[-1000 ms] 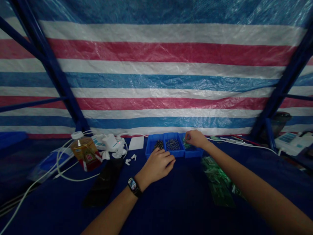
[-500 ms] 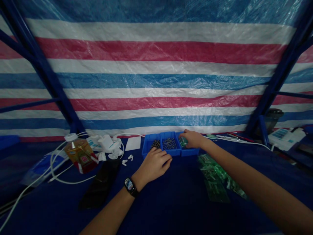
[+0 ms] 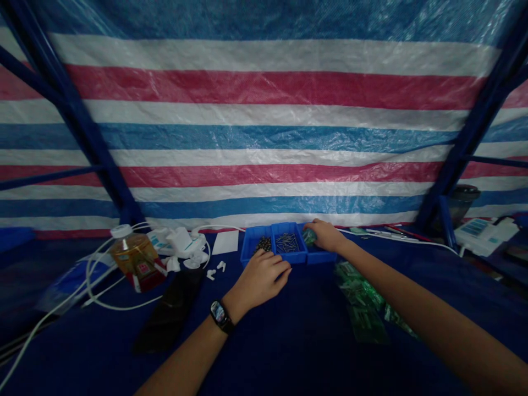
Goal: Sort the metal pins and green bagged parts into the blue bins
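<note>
My left hand (image 3: pixel 264 275), with a black watch on the wrist, rests at the front edge of the left blue bin (image 3: pixel 247 248). Its fingers are loosely bent, the thumb apart, and nothing shows in them. Small dark round metal parts (image 3: pixel 264 243) lie in that bin. Beside it, the middle blue bin (image 3: pixel 289 257) holds screws (image 3: pixel 286 242). My right hand (image 3: pixel 325 236) reaches into the right blue bin (image 3: pixel 322 257), its fingers closed on a small clear greenish plastic bag (image 3: pixel 308 237). The bag's contents cannot be made out.
Green plastic packets (image 3: pixel 363 302) lie under my right forearm. On the left are a drink bottle (image 3: pixel 138 258), white chargers and cables (image 3: pixel 181 242), earbuds (image 3: pixel 216 269) and a dark flat pouch (image 3: pixel 171 311). Pens (image 3: pixel 391 236) and a white device (image 3: pixel 487 234) lie right.
My right hand and the greenish bag have shifted very slightly within the right bin. The left hand stays in place. The whole view has moved a little.
</note>
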The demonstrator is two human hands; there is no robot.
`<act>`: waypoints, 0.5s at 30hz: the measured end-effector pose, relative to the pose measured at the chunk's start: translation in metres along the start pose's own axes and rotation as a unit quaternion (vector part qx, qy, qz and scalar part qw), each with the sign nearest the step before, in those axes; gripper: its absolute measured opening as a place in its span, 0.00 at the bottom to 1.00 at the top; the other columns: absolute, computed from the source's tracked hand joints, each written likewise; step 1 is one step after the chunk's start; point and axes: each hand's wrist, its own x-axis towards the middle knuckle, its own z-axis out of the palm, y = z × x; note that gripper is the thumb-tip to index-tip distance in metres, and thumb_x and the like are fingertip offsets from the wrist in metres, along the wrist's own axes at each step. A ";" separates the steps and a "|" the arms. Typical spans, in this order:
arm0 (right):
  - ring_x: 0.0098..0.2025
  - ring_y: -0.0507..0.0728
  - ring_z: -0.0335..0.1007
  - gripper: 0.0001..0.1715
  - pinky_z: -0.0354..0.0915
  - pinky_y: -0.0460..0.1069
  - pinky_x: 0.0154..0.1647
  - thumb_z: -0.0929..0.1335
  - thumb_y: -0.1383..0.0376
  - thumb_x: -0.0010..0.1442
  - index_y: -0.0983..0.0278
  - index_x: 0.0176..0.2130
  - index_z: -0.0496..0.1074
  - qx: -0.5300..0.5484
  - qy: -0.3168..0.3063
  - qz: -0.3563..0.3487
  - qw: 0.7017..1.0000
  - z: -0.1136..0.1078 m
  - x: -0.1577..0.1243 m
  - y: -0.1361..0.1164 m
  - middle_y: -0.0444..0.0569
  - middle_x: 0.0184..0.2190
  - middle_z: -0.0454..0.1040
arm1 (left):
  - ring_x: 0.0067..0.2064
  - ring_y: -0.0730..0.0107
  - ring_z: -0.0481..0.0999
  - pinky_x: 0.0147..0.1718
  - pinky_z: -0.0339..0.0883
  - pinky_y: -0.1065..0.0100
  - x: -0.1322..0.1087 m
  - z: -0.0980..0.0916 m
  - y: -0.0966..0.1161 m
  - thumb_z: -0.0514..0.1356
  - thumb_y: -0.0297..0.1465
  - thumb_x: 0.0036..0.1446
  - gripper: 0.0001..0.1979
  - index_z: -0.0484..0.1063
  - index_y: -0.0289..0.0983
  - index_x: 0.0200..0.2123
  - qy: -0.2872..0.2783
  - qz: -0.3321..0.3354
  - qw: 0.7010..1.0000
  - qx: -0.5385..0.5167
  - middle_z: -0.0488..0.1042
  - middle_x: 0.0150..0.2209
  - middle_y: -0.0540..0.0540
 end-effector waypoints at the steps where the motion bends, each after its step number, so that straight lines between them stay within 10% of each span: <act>1: 0.54 0.65 0.73 0.35 0.66 0.54 0.56 0.68 0.76 0.54 0.63 0.61 0.69 0.002 0.002 -0.003 1.000 0.001 0.001 0.000 0.58 0.54 0.74 | 0.38 0.64 0.75 0.43 0.59 0.60 0.000 0.000 0.000 0.55 0.32 0.69 0.11 0.75 0.39 0.35 0.002 -0.001 1.000 0.001 0.77 0.32 0.49; 9: 0.59 0.65 0.68 0.28 0.63 0.57 0.59 0.67 0.60 0.63 0.61 0.61 0.69 0.070 0.127 0.011 0.989 -0.040 -0.049 0.043 0.58 0.59 0.69 | 0.40 0.64 0.77 0.43 0.61 0.61 0.002 0.003 -0.002 0.55 0.32 0.69 0.10 0.76 0.41 0.45 0.020 0.005 1.000 -0.006 0.79 0.35 0.48; 15: 0.44 0.68 0.76 0.30 0.69 0.56 0.45 0.74 0.46 0.49 0.62 0.45 0.80 0.155 -0.080 0.137 0.975 -0.037 -0.109 0.099 0.55 0.41 0.80 | 0.41 0.63 0.77 0.42 0.63 0.61 0.007 0.005 0.000 0.53 0.32 0.70 0.12 0.75 0.39 0.49 0.034 0.022 0.999 0.009 0.80 0.39 0.46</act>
